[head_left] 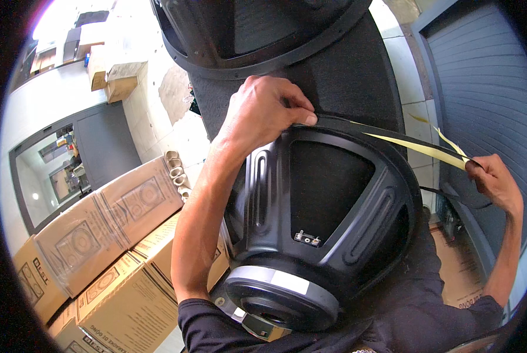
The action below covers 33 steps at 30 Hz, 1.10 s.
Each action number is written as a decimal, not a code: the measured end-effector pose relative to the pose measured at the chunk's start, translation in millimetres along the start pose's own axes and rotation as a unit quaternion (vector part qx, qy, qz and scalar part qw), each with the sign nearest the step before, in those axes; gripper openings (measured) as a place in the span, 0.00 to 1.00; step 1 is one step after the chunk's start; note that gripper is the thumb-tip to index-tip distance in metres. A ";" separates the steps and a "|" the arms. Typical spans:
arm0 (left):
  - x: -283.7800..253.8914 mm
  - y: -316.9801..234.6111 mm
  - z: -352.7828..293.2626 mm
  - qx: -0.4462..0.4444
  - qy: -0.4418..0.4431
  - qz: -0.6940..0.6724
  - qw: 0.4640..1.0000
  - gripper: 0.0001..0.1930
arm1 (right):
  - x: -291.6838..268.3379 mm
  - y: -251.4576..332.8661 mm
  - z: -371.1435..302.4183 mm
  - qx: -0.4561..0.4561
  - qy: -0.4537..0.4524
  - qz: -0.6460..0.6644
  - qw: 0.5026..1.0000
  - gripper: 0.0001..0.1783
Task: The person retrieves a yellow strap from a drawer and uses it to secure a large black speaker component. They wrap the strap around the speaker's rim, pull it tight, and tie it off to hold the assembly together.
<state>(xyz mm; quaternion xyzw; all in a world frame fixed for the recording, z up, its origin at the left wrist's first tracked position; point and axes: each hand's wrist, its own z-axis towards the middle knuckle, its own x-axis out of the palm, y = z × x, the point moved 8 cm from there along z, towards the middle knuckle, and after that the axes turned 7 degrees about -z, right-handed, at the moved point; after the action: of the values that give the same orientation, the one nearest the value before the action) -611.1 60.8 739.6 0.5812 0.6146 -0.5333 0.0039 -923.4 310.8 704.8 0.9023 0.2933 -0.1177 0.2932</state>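
Observation:
A large black loudspeaker driver (257, 200) leans magnet-end toward me, its ribbed metal frame and a small terminal (307, 238) facing up. At the far edge of its rim, my left hand (266, 109) pinches a black adhesive strip (416, 141) with pale yellow backing between thumb and fingers. The strip runs taut to the right, where my right hand (498, 183) grips it with closed fingers, off the rim. A loose piece of the yellow backing (449, 141) curls up near that hand, and a black length of strip hangs below it.
Another black speaker driver (263, 62) lies beyond, on a long surface covered in black carpet (363, 76). Cardboard boxes (134, 300) are stacked at the left, beside a roll of tape (175, 172). A grey slatted door (481, 76) stands at the right.

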 end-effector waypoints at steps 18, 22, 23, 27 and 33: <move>24.4 -28.1 8.9 0.018 0.022 0.022 0.999 0.10 | 19.8 -46.2 -31.2 0.073 0.021 0.056 0.995 0.19; 28.6 -36.4 10.1 0.035 0.025 0.044 0.998 0.09 | 22.4 -51.9 -38.4 0.078 0.030 0.053 0.995 0.19; 29.3 -38.4 10.8 0.039 0.025 0.053 0.998 0.09 | 22.8 -51.6 -40.4 0.077 0.033 0.055 0.995 0.20; 29.5 -44.6 9.7 0.041 0.031 0.076 0.996 0.10 | 28.5 -59.1 -47.6 0.088 0.050 0.055 0.993 0.20; 36.4 -54.1 8.8 0.059 0.037 0.061 0.996 0.10 | 48.2 -80.0 -59.8 0.103 0.073 0.101 0.987 0.21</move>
<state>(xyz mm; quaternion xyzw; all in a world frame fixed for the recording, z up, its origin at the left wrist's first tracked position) -667.2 94.1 748.3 0.6363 0.5448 -0.5459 -0.0204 -930.4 421.2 697.3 0.9588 0.2077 -0.0515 0.1867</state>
